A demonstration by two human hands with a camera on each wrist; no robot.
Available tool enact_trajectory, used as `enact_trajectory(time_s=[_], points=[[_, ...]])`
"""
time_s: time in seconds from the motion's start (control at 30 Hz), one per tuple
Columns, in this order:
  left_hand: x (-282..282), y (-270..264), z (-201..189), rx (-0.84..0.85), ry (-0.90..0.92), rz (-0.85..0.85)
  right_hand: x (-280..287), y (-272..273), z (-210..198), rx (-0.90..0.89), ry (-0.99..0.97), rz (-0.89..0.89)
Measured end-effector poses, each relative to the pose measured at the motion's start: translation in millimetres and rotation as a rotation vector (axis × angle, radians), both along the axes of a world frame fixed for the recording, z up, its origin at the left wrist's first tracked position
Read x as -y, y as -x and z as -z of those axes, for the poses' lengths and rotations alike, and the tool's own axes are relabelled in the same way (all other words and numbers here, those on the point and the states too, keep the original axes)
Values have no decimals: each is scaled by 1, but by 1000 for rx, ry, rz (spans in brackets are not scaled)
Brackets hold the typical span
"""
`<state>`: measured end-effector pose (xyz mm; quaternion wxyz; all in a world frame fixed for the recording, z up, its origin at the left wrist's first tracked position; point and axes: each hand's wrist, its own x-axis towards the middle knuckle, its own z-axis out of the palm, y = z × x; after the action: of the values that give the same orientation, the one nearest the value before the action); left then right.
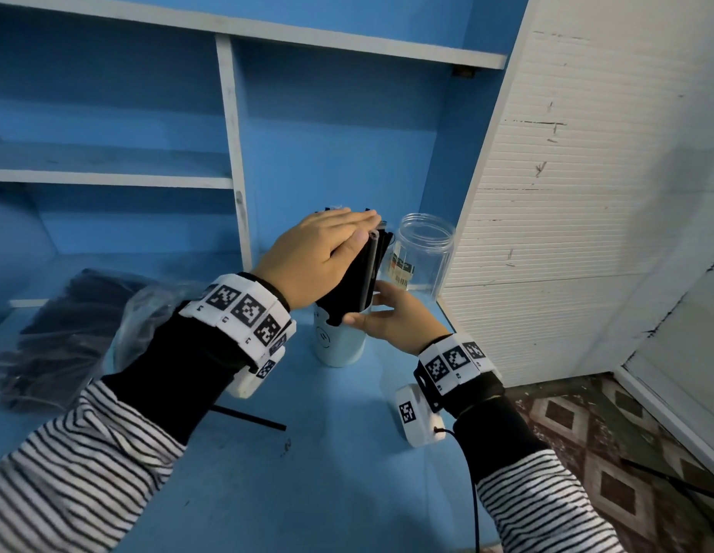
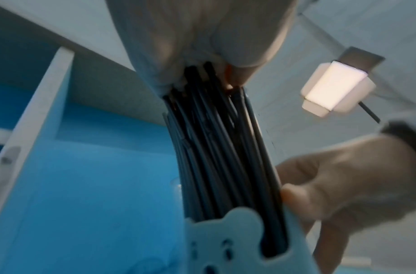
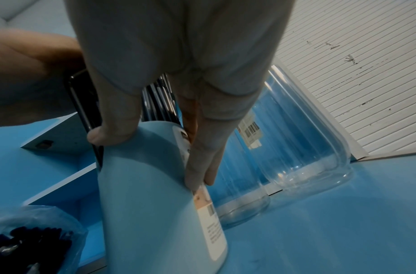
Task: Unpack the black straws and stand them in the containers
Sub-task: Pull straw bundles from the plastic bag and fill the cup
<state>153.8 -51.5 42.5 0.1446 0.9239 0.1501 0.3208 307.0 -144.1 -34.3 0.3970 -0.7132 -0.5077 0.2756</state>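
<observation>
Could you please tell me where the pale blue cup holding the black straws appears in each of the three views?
Head: the pale blue cup with a face print stands at centre, between both hands.
Left wrist: its bear-shaped rim fills the bottom centre.
Right wrist: its smooth wall runs down the lower centre, under the right hand's fingers.
Shared landmark: the bundle of black straws rising from it.

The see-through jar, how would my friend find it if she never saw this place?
Look at the blue desk where it meets the white ribbed wall on the right. The clear jar stands in that back corner, just behind the pale blue cup full of black straws. It is transparent, holds no straws, and wears a barcode sticker.
</observation>
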Motion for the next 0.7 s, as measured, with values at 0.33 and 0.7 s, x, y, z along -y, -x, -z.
enact_trajectory(time_s=[0.33, 0.7], points=[[4, 24, 24, 347, 751, -109, -11, 12, 3, 83, -3, -28], [-9, 25, 61, 163, 758, -375, -33, 33, 0, 133, -29, -52]])
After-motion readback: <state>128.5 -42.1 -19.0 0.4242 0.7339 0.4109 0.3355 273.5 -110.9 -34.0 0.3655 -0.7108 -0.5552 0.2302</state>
